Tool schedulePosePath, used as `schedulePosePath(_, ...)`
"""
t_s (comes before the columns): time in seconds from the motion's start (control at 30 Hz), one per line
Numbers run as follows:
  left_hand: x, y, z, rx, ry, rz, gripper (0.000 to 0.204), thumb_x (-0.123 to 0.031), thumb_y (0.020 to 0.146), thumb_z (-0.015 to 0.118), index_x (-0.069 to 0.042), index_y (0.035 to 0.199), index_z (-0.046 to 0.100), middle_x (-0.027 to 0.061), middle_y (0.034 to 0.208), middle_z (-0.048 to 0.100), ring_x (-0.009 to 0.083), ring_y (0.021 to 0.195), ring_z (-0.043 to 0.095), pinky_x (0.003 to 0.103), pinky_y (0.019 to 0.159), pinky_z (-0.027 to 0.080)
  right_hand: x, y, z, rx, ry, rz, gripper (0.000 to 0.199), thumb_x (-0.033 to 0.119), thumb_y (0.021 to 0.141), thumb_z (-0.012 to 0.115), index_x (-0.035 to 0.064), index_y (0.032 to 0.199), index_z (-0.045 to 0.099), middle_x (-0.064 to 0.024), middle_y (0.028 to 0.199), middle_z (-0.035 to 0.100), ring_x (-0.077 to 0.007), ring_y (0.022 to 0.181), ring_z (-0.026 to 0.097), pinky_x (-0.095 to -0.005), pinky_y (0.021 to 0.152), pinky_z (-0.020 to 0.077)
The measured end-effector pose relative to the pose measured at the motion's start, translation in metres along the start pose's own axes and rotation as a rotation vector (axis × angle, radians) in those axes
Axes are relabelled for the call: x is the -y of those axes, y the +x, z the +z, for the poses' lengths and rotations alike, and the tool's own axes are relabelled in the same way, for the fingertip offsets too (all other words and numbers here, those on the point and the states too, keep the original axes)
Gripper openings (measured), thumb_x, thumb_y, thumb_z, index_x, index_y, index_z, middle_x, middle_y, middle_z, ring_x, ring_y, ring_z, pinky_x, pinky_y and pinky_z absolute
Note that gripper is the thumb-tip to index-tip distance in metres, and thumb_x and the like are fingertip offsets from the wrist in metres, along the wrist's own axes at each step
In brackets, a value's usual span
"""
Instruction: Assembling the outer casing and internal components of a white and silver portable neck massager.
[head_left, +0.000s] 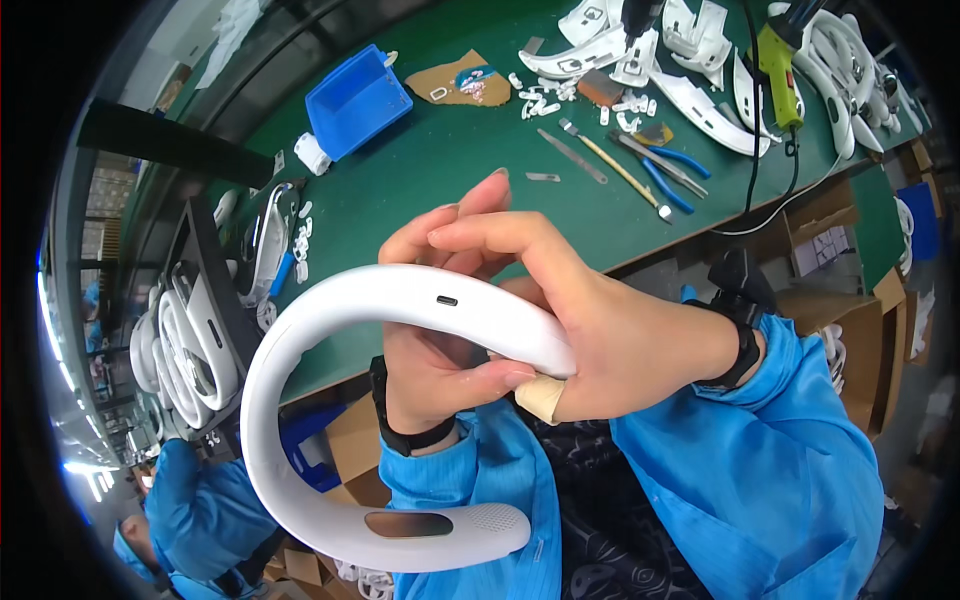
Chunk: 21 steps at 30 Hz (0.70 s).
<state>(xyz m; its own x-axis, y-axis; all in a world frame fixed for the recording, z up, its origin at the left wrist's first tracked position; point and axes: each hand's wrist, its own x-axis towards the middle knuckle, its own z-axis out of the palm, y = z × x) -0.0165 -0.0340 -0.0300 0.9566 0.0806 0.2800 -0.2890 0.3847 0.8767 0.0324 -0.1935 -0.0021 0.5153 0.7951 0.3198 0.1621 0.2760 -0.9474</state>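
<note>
Apparently, your white C-shaped neckband device (pixel 265 400), held in front of you, looks already closed up; your right hand (pixel 630 340) clamps its upper end; your left hand (pixel 422 375) curls behind, grip unclear; loose white shells (pixel 705 112) on the green bench (pixel 460 160) look unassembled.

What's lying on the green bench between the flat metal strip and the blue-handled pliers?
A slim tan-handled tool lies between the metal strip and the pliers, as the head view shows.

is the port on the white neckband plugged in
Unplugged: the port shows as a bare dark slot in the white neckband, with nothing inserted.
</note>
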Motion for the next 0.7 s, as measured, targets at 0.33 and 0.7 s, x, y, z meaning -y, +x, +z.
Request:
schedulePosePath(0.33, -0.008, -0.007, -0.018, 0.119, 0.026, 0.031, 0.105, -0.012, 0.066, 0.092, -0.003, 0.150, 0.029, 0.0295, 0.142, 0.048, 0.0415, 0.138, 0.047, 0.049, 0.108, 0.050, -0.006, 0.007, 0.009, -0.014, 0.102, -0.041, 0.080, -0.007, 0.074, 0.061, 0.0033, 0.146, 0.029, -0.0214, 0.129, 0.046, -0.0339, 0.120, 0.054, -0.0413, 0.099, 0.0475)
schedulePosePath(0.7, -0.007, -0.013, -0.022, 0.039, 0.038, -0.134, 0.104, -0.014, 0.067, 0.092, -0.001, 0.149, 0.031, 0.0265, 0.139, 0.052, 0.0342, 0.133, 0.053, 0.043, 0.106, 0.052, -0.005, 0.005, 0.002, 0.037, 0.037, 0.029, 0.082, -0.006, 0.078, 0.062, 0.0021, 0.150, 0.023, -0.0151, 0.136, 0.045, -0.0229, 0.125, 0.053, -0.0368, 0.099, 0.0472)
